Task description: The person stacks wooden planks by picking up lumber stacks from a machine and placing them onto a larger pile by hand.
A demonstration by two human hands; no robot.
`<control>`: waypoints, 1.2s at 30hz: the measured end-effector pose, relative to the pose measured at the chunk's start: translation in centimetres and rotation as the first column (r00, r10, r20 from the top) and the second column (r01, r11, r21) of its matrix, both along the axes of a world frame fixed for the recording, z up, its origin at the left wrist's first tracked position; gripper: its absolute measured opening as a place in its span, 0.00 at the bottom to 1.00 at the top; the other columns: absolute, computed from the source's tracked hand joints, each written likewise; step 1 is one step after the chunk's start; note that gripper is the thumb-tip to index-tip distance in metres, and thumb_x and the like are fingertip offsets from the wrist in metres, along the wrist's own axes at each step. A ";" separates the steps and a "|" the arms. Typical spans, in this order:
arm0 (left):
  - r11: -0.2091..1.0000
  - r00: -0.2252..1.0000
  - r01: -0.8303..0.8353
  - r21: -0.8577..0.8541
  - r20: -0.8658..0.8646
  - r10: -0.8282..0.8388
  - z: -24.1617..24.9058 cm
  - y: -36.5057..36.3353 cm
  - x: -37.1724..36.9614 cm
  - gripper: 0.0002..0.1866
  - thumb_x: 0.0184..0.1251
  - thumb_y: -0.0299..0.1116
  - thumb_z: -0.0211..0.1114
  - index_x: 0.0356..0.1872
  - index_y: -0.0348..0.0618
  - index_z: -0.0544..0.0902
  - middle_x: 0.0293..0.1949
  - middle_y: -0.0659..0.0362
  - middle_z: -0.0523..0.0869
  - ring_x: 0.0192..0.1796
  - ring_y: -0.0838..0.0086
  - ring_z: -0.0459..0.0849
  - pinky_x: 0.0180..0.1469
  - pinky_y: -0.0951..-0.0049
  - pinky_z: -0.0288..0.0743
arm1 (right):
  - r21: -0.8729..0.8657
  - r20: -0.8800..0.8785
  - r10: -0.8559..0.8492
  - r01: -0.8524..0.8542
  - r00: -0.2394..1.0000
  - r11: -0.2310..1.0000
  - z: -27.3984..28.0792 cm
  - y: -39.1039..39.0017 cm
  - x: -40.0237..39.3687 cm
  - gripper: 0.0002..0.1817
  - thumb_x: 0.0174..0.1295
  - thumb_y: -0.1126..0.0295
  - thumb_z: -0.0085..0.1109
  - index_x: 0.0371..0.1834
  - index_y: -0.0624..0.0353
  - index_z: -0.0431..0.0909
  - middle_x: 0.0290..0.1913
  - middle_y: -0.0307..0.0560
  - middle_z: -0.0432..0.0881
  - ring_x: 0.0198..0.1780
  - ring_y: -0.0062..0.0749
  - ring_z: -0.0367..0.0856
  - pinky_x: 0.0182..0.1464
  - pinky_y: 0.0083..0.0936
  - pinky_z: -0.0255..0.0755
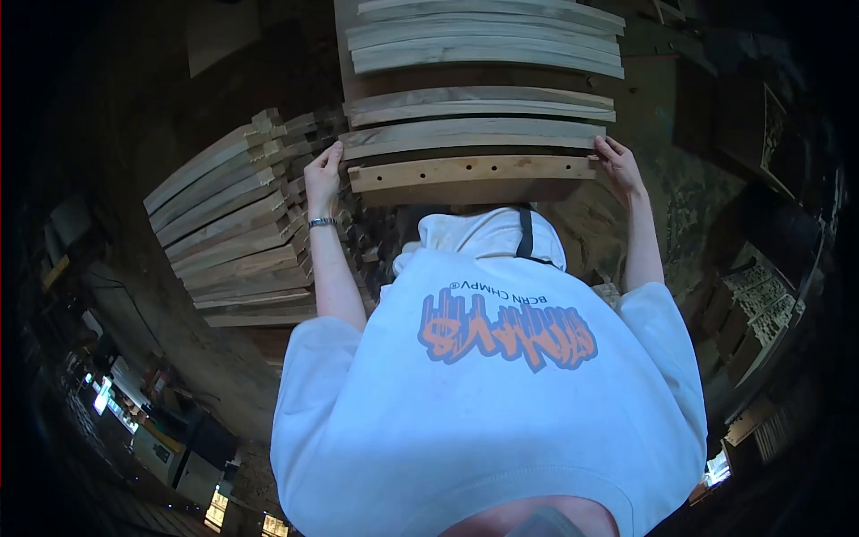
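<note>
My left hand pinches the left end of a long wooden board, and my right hand grips its right end. The board lies level across the pale stack in front of my body. Just nearer to me is a board with several dark holes along its face. Beyond the held board rest two more boards close together, and farther off lies a group of several pale boards.
At the left stands a large stack of wooden pieces with notched ends. More wood pieces are piled at the far right. A dark cabinet or machine is at the lower left.
</note>
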State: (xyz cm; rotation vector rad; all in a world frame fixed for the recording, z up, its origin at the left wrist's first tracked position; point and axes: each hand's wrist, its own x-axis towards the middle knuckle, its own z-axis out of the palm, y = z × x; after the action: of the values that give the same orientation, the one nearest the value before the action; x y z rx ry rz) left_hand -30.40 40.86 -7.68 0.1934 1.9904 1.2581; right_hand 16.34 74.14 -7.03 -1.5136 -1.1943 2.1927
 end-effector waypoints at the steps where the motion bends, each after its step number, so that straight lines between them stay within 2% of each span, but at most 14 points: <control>1: 1.000 1.000 -0.008 0.004 0.001 0.008 -0.1 -0.5 0.0 0.21 0.69 0.42 0.68 0.52 0.33 0.84 0.47 0.57 0.88 0.49 0.79 0.83 0.52 0.76 0.74 | 0.004 0.001 0.008 -0.008 1.000 1.000 0.2 -0.2 0.0 0.22 0.70 0.62 0.59 0.60 0.68 0.74 0.53 0.42 0.81 0.55 0.23 0.78 0.59 0.22 0.71; 3: 0.989 0.965 -0.089 0.121 0.257 0.055 0.4 -1.2 0.5 0.23 0.69 0.41 0.68 0.57 0.35 0.81 0.51 0.58 0.86 0.50 0.76 0.83 0.54 0.74 0.74 | -0.020 -0.014 0.014 -0.014 1.000 1.000 0.1 -0.7 0.3 0.24 0.70 0.63 0.59 0.63 0.67 0.72 0.54 0.41 0.80 0.55 0.24 0.77 0.60 0.22 0.69; 4: 0.988 0.964 -0.098 0.119 0.259 0.064 0.6 -1.2 0.4 0.23 0.69 0.41 0.68 0.57 0.35 0.81 0.51 0.58 0.86 0.50 0.76 0.83 0.54 0.74 0.74 | -0.023 -0.012 0.023 -0.023 1.000 0.999 0.1 -0.7 0.5 0.24 0.70 0.63 0.59 0.63 0.67 0.72 0.54 0.41 0.80 0.55 0.24 0.77 0.60 0.22 0.69; 6: 0.953 0.838 -0.183 0.242 0.545 0.022 0.6 -0.6 -0.1 0.26 0.68 0.42 0.68 0.61 0.37 0.79 0.54 0.59 0.85 0.50 0.74 0.84 0.55 0.71 0.74 | -0.071 -0.017 0.106 -0.107 0.994 0.992 0.2 -0.3 0.8 0.25 0.72 0.60 0.55 0.64 0.66 0.70 0.57 0.41 0.79 0.56 0.25 0.77 0.60 0.24 0.69; 10: 0.973 0.834 -0.128 0.191 0.551 0.001 -1.2 1.6 -2.7 0.25 0.67 0.45 0.69 0.58 0.36 0.81 0.50 0.57 0.87 0.50 0.75 0.84 0.55 0.73 0.73 | 0.006 -0.120 -0.112 0.114 0.986 0.994 1.6 2.7 -3.8 0.27 0.75 0.52 0.46 0.64 0.63 0.72 0.58 0.42 0.79 0.56 0.28 0.76 0.59 0.27 0.69; 12: 0.995 0.996 0.083 0.063 0.029 -0.085 -0.6 3.1 -1.8 0.25 0.65 0.47 0.70 0.54 0.35 0.84 0.47 0.56 0.88 0.50 0.77 0.83 0.55 0.75 0.73 | 0.154 0.089 0.029 -0.043 0.996 0.987 -1.1 6.1 -3.7 0.27 0.70 0.50 0.55 0.58 0.63 0.77 0.54 0.42 0.81 0.53 0.26 0.77 0.58 0.26 0.69; 15: 0.995 0.995 0.051 -0.083 -0.080 -0.058 -0.6 3.1 -1.8 0.23 0.65 0.45 0.71 0.50 0.35 0.85 0.46 0.56 0.89 0.50 0.78 0.83 0.55 0.77 0.73 | 0.261 0.231 0.142 -0.202 0.963 0.944 -1.0 6.7 -4.6 0.28 0.66 0.48 0.62 0.54 0.65 0.80 0.50 0.41 0.83 0.51 0.24 0.78 0.57 0.25 0.69; 16: 0.995 0.995 0.052 -0.083 -0.082 -0.059 -0.8 2.9 -1.7 0.23 0.65 0.45 0.71 0.50 0.35 0.85 0.46 0.56 0.89 0.50 0.78 0.83 0.55 0.77 0.73 | 0.325 0.312 0.194 -0.296 0.930 0.898 -0.6 6.5 -4.9 0.28 0.64 0.48 0.64 0.52 0.64 0.82 0.48 0.39 0.84 0.50 0.23 0.78 0.56 0.23 0.69; 19: 0.995 0.995 -0.070 0.067 0.077 0.065 -1.1 1.8 -1.4 0.23 0.65 0.40 0.71 0.51 0.30 0.84 0.49 0.54 0.87 0.51 0.77 0.82 0.56 0.77 0.73 | 0.250 0.305 0.196 -0.277 0.932 0.928 1.1 4.4 -4.7 0.25 0.64 0.50 0.65 0.50 0.63 0.84 0.43 0.39 0.85 0.49 0.20 0.78 0.55 0.19 0.68; 22: 0.976 0.981 -0.124 0.180 0.168 0.094 -0.4 0.8 -0.2 0.22 0.65 0.37 0.71 0.53 0.29 0.82 0.49 0.55 0.87 0.49 0.77 0.83 0.54 0.77 0.74 | 0.300 0.232 0.128 -0.196 0.964 0.934 1.6 2.1 -4.2 0.24 0.63 0.53 0.67 0.51 0.62 0.84 0.42 0.39 0.85 0.48 0.19 0.78 0.57 0.19 0.67; 26: 0.954 0.914 -0.217 0.207 0.387 0.124 -0.1 1.1 -1.2 0.16 0.65 0.28 0.67 0.51 0.32 0.80 0.44 0.60 0.85 0.46 0.78 0.82 0.49 0.79 0.74 | 0.267 0.284 0.196 -0.274 0.938 0.924 2.5 2.9 -4.7 0.24 0.63 0.53 0.66 0.53 0.63 0.81 0.44 0.39 0.84 0.49 0.20 0.77 0.56 0.20 0.68; 28: 0.955 0.914 -0.216 0.206 0.388 0.123 -0.3 1.1 -1.5 0.15 0.64 0.28 0.67 0.51 0.33 0.80 0.44 0.59 0.84 0.46 0.78 0.82 0.49 0.79 0.74 | 0.259 0.346 0.270 -0.368 0.899 0.893 1.8 3.7 -4.4 0.25 0.63 0.53 0.67 0.51 0.64 0.80 0.44 0.40 0.84 0.48 0.21 0.77 0.56 0.20 0.68; 35: 0.953 0.916 -0.185 0.239 0.393 0.079 -0.4 1.0 -1.6 0.15 0.67 0.28 0.62 0.52 0.36 0.76 0.48 0.59 0.82 0.49 0.75 0.80 0.51 0.76 0.74 | 0.263 0.333 0.318 -0.411 0.888 0.873 1.9 4.4 -4.5 0.28 0.64 0.49 0.64 0.50 0.66 0.79 0.46 0.45 0.83 0.50 0.25 0.78 0.54 0.23 0.69; 36: 0.961 0.900 -0.161 0.224 0.433 0.050 -0.6 0.7 -2.0 0.14 0.67 0.28 0.61 0.52 0.36 0.76 0.48 0.59 0.81 0.50 0.75 0.80 0.51 0.75 0.74 | 0.265 0.439 0.340 -0.482 0.832 0.835 2.2 5.0 -4.6 0.30 0.65 0.47 0.61 0.52 0.66 0.79 0.47 0.46 0.83 0.51 0.27 0.78 0.55 0.24 0.69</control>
State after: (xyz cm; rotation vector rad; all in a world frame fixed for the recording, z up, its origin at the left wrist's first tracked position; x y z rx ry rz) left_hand -32.42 41.55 -8.24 -0.0667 1.4792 1.4830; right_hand 11.73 79.11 -4.86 -1.6653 -2.1107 1.7793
